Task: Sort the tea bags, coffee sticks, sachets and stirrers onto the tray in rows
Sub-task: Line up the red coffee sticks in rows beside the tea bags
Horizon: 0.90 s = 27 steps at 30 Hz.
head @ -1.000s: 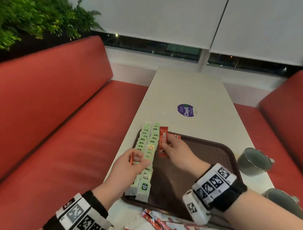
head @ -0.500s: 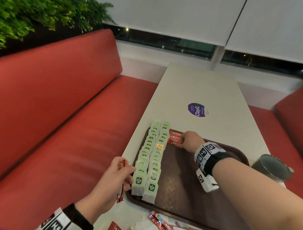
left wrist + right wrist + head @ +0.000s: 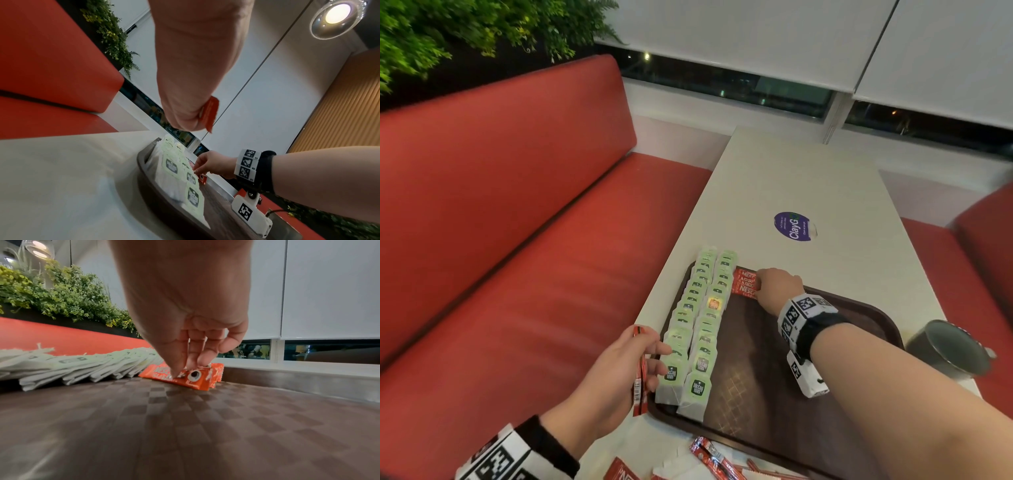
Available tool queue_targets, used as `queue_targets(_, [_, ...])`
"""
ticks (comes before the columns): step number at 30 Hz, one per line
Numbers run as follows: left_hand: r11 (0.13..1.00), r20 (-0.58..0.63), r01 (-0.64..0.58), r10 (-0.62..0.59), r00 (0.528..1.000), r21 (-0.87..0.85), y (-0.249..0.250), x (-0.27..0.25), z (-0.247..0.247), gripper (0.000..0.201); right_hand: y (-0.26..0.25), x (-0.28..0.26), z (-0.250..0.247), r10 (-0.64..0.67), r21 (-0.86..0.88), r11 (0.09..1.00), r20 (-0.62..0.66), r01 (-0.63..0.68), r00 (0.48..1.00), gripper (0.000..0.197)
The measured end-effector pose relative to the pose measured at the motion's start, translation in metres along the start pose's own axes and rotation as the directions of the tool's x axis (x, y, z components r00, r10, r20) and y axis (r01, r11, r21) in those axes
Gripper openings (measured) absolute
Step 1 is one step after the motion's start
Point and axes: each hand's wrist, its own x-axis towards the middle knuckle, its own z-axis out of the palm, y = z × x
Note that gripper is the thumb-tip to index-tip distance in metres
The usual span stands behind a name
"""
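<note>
Two rows of green tea bags (image 3: 700, 322) already run down the left side of the brown tray (image 3: 859, 394), overlapping like shingles, so the step in hand, as I judge it, is starting the coffee row just right of them. My right hand (image 3: 777, 286) is at the far left corner of the tray, fingertips (image 3: 176, 371) bent down and pressing on the red Nescafé sachets (image 3: 185, 377); the right wrist view shows them lying flat on the tray floor, stacked slightly, beside the last tea bags. Whether the thumb pinches an edge I cannot tell; it looks like pressing, not gripping.

My left hand (image 3: 619, 363) waits at the near left corner, off the tray edge, fingers curled round a few thin red coffee sticks (image 3: 639, 371), with two fingertips touching the nearest tea bag.

To do this well I would square the sachets with light downward pressure, nudging them toward the tea bags without riding up over them, since those paper envelopes sit loosely and one shove could ripple the whole line. Keeping the long sides parallel to the tea rows leaves room for more rows to the right. More red sticks (image 3: 712, 455) and sachets lie loose on the table (image 3: 791, 171) at the near edge, still to come. A grey mug (image 3: 945, 346) stands right of the tray; my right forearm should stay clear of it.
</note>
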Motion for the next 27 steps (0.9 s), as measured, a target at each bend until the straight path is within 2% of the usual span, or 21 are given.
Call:
queue_targets(4, [0.990, -0.006, 0.033, -0.035, 0.999, -0.134, 0.008, 0.000, 0.003, 0.015, -0.001, 0.000, 0.003, -0.011, -0.030, 0.999, -0.027, 0.011, 1.000, 0.019])
queue_targets(7, [0.980, 0.036, 0.050, -0.044, 0.998, -0.195, 0.019, -0.003, 0.007, 0.014, -0.003, -0.003, 0.001, -0.008, -0.020, 1.000, -0.072, 0.007, 0.997, 0.018])
queue_targets(9, [0.978, 0.066, 0.050, -0.037, 0.997, -0.204, 0.027, -0.007, 0.010, 0.013, -0.006, -0.009, -0.007, 0.002, 0.053, 0.999, -0.113, 0.004, 0.994, 0.018])
queue_targets(11, [0.978, 0.088, 0.032, -0.014, 0.996, -0.205, 0.031, -0.008, 0.011, 0.014, -0.014, -0.021, -0.018, -0.022, 0.213, 0.975, -0.166, 0.057, 0.986, 0.017])
queue_targets(13, [0.980, 0.106, -0.002, 0.024, 0.994, -0.201, 0.034, -0.010, 0.012, 0.015, -0.028, -0.045, -0.034, -0.099, 0.439, 0.879, -0.216, 0.187, 0.971, 0.010])
queue_targets(15, [0.986, 0.149, -0.067, 0.090, 0.985, -0.151, 0.033, -0.010, 0.012, 0.021, -0.042, -0.082, -0.050, -0.242, 0.551, 0.768, -0.220, 0.325, 0.945, 0.017])
queue_targets(17, [0.975, 0.218, -0.222, 0.213, 0.952, 0.018, 0.028, -0.011, 0.015, 0.031, -0.054, -0.118, -0.059, -0.378, 0.632, 0.692, -0.095, 0.349, 0.921, 0.021])
queue_targets(18, [0.926, 0.271, -0.351, 0.305, 0.913, 0.141, 0.024, -0.012, 0.016, 0.033, -0.058, -0.132, -0.059, -0.409, 0.723, 0.634, 0.010, 0.276, 0.913, 0.028])
queue_targets(19, [0.812, 0.342, -0.516, 0.419, 0.841, 0.274, 0.020, -0.014, 0.018, 0.033, -0.060, -0.144, -0.059, -0.425, 0.829, 0.540, 0.120, 0.145, 0.897, 0.039])
queue_targets(20, [0.611, 0.448, -0.685, 0.523, 0.725, 0.396, 0.015, -0.014, 0.019, 0.033, -0.060, -0.154, -0.059, -0.447, 0.907, 0.420, 0.220, -0.014, 0.867, 0.050])
queue_targets(21, [0.353, 0.579, -0.801, 0.558, 0.595, 0.483, 0.010, -0.014, 0.020, 0.032, -0.059, -0.160, -0.058, -0.469, 0.944, 0.293, 0.282, -0.154, 0.837, 0.054])
queue_targets(22, [0.099, 0.705, -0.856, 0.523, 0.479, 0.508, 0.005, -0.011, 0.019, 0.032, -0.056, -0.167, -0.059, -0.490, 0.950, 0.176, 0.311, -0.257, 0.814, 0.053])
queue_targets(23, [-0.103, 0.792, -0.868, 0.471, 0.388, 0.486, 0.000, -0.009, 0.019, 0.034, -0.053, -0.171, -0.059, -0.506, 0.943, 0.084, 0.318, -0.321, 0.802, 0.045])
queue_targets(24, [-0.241, 0.841, -0.860, 0.438, 0.318, 0.450, -0.005, -0.006, 0.018, 0.036, -0.051, -0.175, -0.059, -0.530, 0.933, 0.014, 0.311, -0.359, 0.789, 0.035])
queue_targets(25, [-0.338, 0.870, -0.844, 0.417, 0.261, 0.416, -0.006, -0.005, 0.020, 0.038, -0.048, -0.177, -0.058, -0.553, 0.926, -0.032, 0.296, -0.375, 0.779, 0.024])
queue_targets(27, [-0.482, 0.905, -0.802, 0.394, 0.161, 0.352, -0.004, -0.007, 0.026, 0.036, -0.044, -0.179, -0.053, -0.576, 0.922, -0.052, 0.287, -0.384, 0.766, 0.008])
